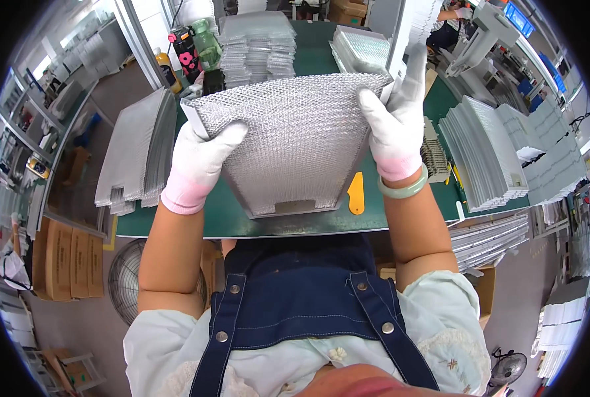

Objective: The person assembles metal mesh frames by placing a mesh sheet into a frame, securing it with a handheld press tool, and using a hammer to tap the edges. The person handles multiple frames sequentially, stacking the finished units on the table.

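Between my two gloved hands, tilted with its top edge away from me, stands a silvery mesh panel (295, 145). My left hand (207, 157) is clamped on its upper left corner, thumb laid over the mesh, the other fingers mostly hidden behind the rim. My right hand (399, 122) is at the upper right corner, thumb against the side edge and straight fingers pointing up, well apart from the thumb, so the corner sits in that gap. The panel's lower edge is nearest my apron (301, 304), above or on the green tabletop (377, 215); I cannot tell whether it touches. Just right of the panel, below my right hand, lies a yellow-orange tool (356, 194). Beyond the panel rises a panel stack (256, 49), with a left-hand pile (135, 149) and a right-hand pile (485, 155) outside my hands.
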{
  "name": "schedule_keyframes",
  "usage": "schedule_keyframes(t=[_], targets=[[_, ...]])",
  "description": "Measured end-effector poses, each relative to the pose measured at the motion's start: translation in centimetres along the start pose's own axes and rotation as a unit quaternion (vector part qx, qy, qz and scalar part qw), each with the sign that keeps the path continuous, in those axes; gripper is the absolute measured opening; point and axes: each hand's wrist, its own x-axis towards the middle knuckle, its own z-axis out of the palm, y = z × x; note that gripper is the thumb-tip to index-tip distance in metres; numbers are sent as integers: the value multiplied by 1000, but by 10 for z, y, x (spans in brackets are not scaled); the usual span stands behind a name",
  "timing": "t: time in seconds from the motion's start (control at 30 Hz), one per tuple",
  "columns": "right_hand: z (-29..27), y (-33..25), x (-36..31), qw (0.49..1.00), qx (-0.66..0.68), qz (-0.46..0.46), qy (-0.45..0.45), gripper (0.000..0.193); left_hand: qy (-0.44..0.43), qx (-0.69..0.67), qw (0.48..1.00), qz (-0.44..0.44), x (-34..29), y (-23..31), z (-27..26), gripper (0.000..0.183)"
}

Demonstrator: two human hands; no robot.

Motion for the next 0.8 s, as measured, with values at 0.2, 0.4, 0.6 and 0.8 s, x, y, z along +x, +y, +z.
schedule_keyframes(t=[0.2, 0.4, 0.6, 0.8], targets=[[-32, -5, 25, 988, -24, 41, -147, 73, -3, -3, 1000, 6, -2, 1, -1, 32], [-38, -21, 46, 971, -46, 112, -208, 57, 2, -2, 1000, 0, -1, 4, 1, 31], [-48, -15, 41, 966, 69, 151, -199, 52, -13, 25, 1000, -12, 0, 4, -2, 34], [-33, -47, 56, 939, -127, 140, -288, 44, -12, 9, 1000, -11, 1, 6, 0, 36]])
